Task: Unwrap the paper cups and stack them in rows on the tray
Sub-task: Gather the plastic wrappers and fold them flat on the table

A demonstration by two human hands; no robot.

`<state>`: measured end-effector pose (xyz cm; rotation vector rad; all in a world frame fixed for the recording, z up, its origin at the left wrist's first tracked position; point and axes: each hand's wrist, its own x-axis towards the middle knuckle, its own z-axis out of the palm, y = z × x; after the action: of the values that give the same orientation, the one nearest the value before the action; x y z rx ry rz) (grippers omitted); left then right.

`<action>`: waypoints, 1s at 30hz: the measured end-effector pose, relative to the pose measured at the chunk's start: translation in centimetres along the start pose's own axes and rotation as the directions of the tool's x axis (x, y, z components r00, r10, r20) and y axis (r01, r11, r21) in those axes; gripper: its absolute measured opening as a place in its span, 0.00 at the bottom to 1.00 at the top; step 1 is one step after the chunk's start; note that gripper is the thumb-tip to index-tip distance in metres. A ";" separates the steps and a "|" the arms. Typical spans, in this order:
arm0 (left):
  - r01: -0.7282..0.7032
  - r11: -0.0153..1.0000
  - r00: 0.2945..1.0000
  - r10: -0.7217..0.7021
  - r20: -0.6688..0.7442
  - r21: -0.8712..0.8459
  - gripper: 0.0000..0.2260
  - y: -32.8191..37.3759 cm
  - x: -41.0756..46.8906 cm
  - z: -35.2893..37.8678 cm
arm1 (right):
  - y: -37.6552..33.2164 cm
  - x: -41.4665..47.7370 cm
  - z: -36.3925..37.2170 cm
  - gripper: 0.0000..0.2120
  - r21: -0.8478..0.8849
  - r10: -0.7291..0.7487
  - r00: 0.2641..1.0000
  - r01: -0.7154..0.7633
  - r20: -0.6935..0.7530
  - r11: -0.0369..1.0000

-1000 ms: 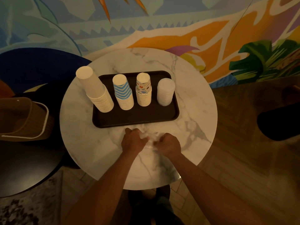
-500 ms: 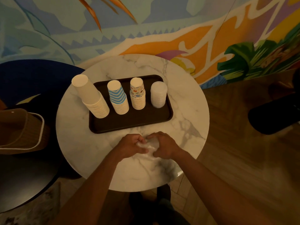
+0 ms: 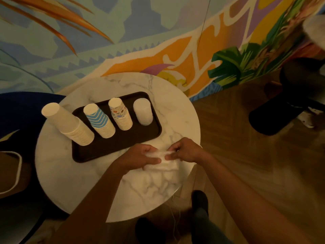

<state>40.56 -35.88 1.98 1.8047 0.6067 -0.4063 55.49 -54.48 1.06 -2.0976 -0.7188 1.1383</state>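
Observation:
A dark brown tray (image 3: 112, 148) lies on the round marble table (image 3: 73, 175). Standing in a row on it are a tall stack of plain white cups (image 3: 68, 124), a blue zigzag-striped stack (image 3: 100, 120), a stack with coloured prints (image 3: 120, 114) and a short white stack (image 3: 143, 111). In front of the tray, my left hand (image 3: 140, 157) and my right hand (image 3: 186, 152) both pinch a crumpled clear plastic wrapper (image 3: 164, 162) that rests on the table. The wrapper stretches between my fingers.
A painted mural wall rises behind the table. A blue seat (image 3: 22, 110) and a brown basket (image 3: 10, 173) stand at the left. A black stool (image 3: 281, 110) stands on the wooden floor at the right. My shoes (image 3: 200, 201) show below the table edge.
My view has swung to the right, so the table sits further left in the frame. Both hands have kept hold of the wrapper and pulled slightly apart, spreading it.

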 end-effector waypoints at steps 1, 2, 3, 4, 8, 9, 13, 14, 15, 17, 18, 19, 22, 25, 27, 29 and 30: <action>-0.009 1.000 1.000 0.010 -0.006 0.020 0.18 1.1 0.7 0.7 | 0.5 0.3 -1.1 0.11 0.004 -0.005 1.000 0.005 -0.021 1.000; -0.026 0.999 1.000 0.027 -0.016 0.040 0.16 2.2 1.4 1.5 | 1.1 0.6 -2.3 0.11 0.004 -0.017 0.999 0.017 -0.037 1.000; -0.039 0.998 0.999 0.041 -0.032 0.051 0.13 3.4 2.2 2.4 | 1.7 0.9 -3.6 0.11 0.007 -0.035 0.998 0.035 -0.047 0.999; -0.046 0.998 0.997 0.049 -0.056 0.050 0.10 4.7 3.0 3.3 | 2.4 1.2 -5.0 0.11 0.018 -0.050 0.997 0.051 -0.052 0.999; -0.027 0.999 0.981 0.034 -0.191 0.039 0.08 9.2 7.1 8.1 | 6.2 1.9 -12.6 0.12 0.083 -0.056 0.998 0.058 -0.026 0.995; -0.013 0.999 0.980 0.023 -0.199 0.047 0.09 10.4 8.4 9.6 | 7.5 2.0 -14.7 0.12 0.088 -0.051 0.999 0.052 -0.010 0.995; 0.056 0.984 0.975 -0.017 -0.221 0.170 0.11 14.1 13.7 16.7 | 13.8 2.9 -22.0 0.12 0.056 -0.023 0.999 0.021 0.028 0.998; 0.069 0.978 0.970 -0.019 -0.243 0.199 0.12 14.4 15.2 18.6 | 15.5 3.3 -23.1 0.13 0.036 -0.012 0.999 0.011 0.032 0.999; 0.075 0.973 0.966 -0.017 -0.258 0.219 0.12 14.3 16.7 20.6 | 17.1 3.9 -23.9 0.15 0.016 -0.003 1.000 0.003 0.028 1.000; 0.078 0.953 0.965 0.002 -0.262 0.294 0.13 13.5 19.5 24.8 | 20.5 5.2 -24.5 0.16 -0.014 0.038 0.999 -0.037 0.015 0.999; 0.080 0.941 0.963 0.012 -0.270 0.330 0.14 12.6 20.9 26.7 | 22.2 6.0 -24.4 0.15 -0.033 0.057 0.998 -0.056 0.020 0.998; 0.099 0.938 0.957 0.001 -0.289 0.332 0.14 11.4 22.3 28.5 | 23.9 6.8 -24.1 0.14 -0.072 0.077 0.997 -0.075 0.019 0.995; 0.191 0.943 0.944 -0.101 -0.313 0.273 0.14 6.5 26.4 32.4 | 29.0 9.4 -22.2 0.15 -0.113 0.120 0.993 -0.120 -0.005 0.986; 0.319 0.926 0.921 -0.252 -0.298 0.202 0.15 0.6 30.8 34.8 | 33.1 11.5 -20.3 0.19 -0.134 0.173 0.985 -0.175 -0.024 0.975; 0.392 0.892 0.898 -0.318 -0.304 0.225 0.15 -4.1 33.3 36.3 | 36.0 13.0 -19.0 0.17 -0.093 0.187 0.982 -0.188 -0.019 0.978; 0.423 0.857 0.885 -0.320 -0.339 0.294 0.16 -7.2 35.4 37.4 | 38.6 14.4 -18.1 0.15 -0.094 0.204 0.979 -0.204 0.000 0.975; 0.451 0.848 0.863 -0.335 -0.379 0.277 0.16 -8.4 36.3 37.6 | 39.9 15.3 -17.7 0.15 -0.091 0.216 0.976 -0.215 0.001 0.972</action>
<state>65.89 -62.41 -36.20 2.1127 1.2163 -0.5363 84.45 -74.25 -29.14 -2.2909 -0.5665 1.2545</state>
